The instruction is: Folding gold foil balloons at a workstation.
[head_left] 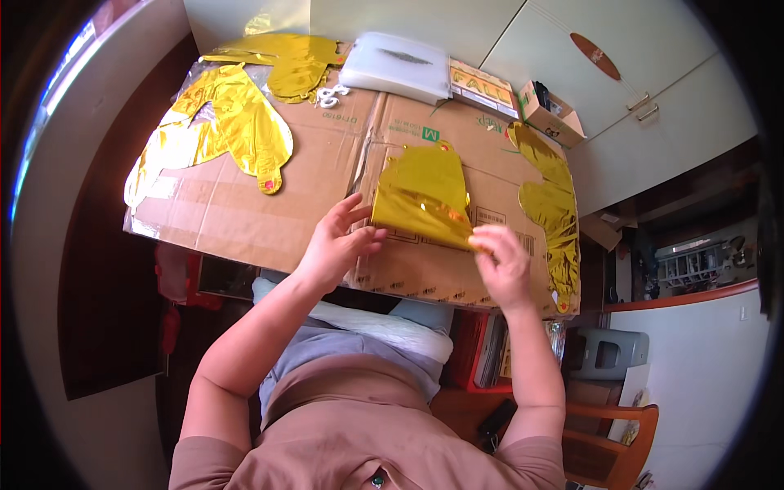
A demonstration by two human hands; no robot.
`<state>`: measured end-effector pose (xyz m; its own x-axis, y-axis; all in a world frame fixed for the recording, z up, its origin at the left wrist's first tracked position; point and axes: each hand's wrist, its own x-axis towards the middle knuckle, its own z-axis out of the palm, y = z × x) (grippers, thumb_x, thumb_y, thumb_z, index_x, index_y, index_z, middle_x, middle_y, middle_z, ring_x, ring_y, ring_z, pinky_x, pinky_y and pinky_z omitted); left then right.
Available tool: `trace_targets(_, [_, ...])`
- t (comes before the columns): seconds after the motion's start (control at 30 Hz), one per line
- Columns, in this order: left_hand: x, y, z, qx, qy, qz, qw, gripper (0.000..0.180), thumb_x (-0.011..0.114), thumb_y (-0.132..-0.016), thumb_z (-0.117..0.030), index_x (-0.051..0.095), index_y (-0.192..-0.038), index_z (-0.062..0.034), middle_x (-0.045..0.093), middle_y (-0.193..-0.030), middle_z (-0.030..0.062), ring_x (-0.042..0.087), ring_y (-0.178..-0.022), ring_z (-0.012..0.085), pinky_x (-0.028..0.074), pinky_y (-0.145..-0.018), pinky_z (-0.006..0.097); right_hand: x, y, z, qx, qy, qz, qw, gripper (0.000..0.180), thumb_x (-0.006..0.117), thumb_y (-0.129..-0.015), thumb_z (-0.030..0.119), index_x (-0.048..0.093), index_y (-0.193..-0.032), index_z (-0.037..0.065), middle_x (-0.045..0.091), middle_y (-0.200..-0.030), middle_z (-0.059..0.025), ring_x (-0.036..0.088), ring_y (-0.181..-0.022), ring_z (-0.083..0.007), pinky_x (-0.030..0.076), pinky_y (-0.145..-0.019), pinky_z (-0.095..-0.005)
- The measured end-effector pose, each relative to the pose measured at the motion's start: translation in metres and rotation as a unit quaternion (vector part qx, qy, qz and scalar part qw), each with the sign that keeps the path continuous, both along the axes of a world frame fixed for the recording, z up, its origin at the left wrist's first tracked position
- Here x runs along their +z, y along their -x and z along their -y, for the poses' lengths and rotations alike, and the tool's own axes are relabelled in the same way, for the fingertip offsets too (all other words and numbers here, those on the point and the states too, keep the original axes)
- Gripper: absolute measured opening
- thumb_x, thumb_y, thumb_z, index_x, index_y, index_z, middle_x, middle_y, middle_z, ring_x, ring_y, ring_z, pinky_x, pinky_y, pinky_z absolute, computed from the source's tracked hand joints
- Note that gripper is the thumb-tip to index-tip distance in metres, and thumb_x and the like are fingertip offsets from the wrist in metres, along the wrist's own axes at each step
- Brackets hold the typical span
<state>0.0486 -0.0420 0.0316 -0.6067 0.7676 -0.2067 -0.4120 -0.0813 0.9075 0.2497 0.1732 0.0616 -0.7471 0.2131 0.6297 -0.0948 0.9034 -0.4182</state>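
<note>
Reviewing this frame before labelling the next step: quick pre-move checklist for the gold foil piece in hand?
1. Left hand on folded gold foil piece: ok, fingers touch its left lower edge.
2. Right hand grip: ok, fingertips pinch the lower right corner.
3. Foil supported: ok, it lies on the cardboard sheet.
4. Fold lying flat: cannot tell, glare hides the creases.
5. Other foil pieces apart: ok, left foil shape and right foil strip do not touch it.
</note>
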Motion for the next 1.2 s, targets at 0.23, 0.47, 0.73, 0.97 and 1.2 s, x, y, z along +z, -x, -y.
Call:
trace_targets(0.23, [0.005,-0.002,0.034,-0.063,0.155,-0.161,0.973,0.047,0.063,-0.097,-0.005,0.048,-0.141,0.0037,0.06,-0.134,0.0144,0.068,-0.104,0.0156,0.057,-0.086,0.028,-0.03,-0.029,0.008,0.021,-0.107,0.12,0.987,0.051,0.078,-0.068,0.005,0.065,-0.117,0.009,0.062,-0.122,-0.0123,0.064,-0.1,-0.0298,0.051,-0.087,-0.0414])
trace_targets(0.47, [0.019,-0.015,0.024,-0.043,0.142,-0.208,0.967,0.065,0.07,-0.089,-0.002,0.042,-0.147,0.002,0.061,-0.13,0.0166,0.07,-0.099,0.0174,0.058,-0.081,0.03,-0.015,-0.038,0.012,-0.036,0.238,0.157,0.958,0.066,0.081,-0.08,0.013,0.051,-0.138,0.001,0.058,-0.133,-0.0182,0.063,-0.106,-0.0212,0.054,-0.09,-0.035])
trace_targets(0.73, [0.019,-0.016,0.007,-0.056,0.129,-0.264,0.954,0.075,0.068,-0.085,0.004,0.037,-0.152,-0.0033,0.059,-0.114,0.0084,0.064,-0.088,0.0111,0.054,-0.077,0.026,-0.018,-0.025,0.009,-0.078,0.561,0.141,0.812,0.062,0.074,-0.087,-0.001,0.045,-0.141,-0.005,0.062,-0.113,-0.0086,0.063,-0.091,-0.0104,0.053,-0.082,-0.025])
trace_targets(0.97, [0.008,-0.012,0.006,-0.074,0.004,-0.285,0.956,0.071,0.067,-0.086,0.005,0.041,-0.151,-0.0056,0.061,-0.103,0.0038,0.062,-0.091,0.0115,0.051,-0.088,0.026,-0.009,-0.031,0.009,-0.033,0.608,0.153,0.778,0.035,0.071,-0.089,-0.003,0.063,-0.123,-0.003,0.07,-0.102,-0.0021,0.063,-0.088,-0.0081,0.052,-0.084,-0.0242])
trace_targets(1.2, [0.005,0.0,0.029,-0.12,0.006,-0.434,0.893,0.056,0.065,-0.082,0.007,0.057,-0.137,-0.0052,0.067,-0.113,0.0095,0.063,-0.113,0.0234,0.048,-0.099,0.037,-0.016,-0.045,0.031,-0.005,-0.035,-0.003,0.999,0.033,0.068,-0.065,-0.009,0.063,-0.096,0.003,0.066,-0.093,-0.0112,0.065,-0.086,-0.0307,0.051,-0.082,-0.0452])
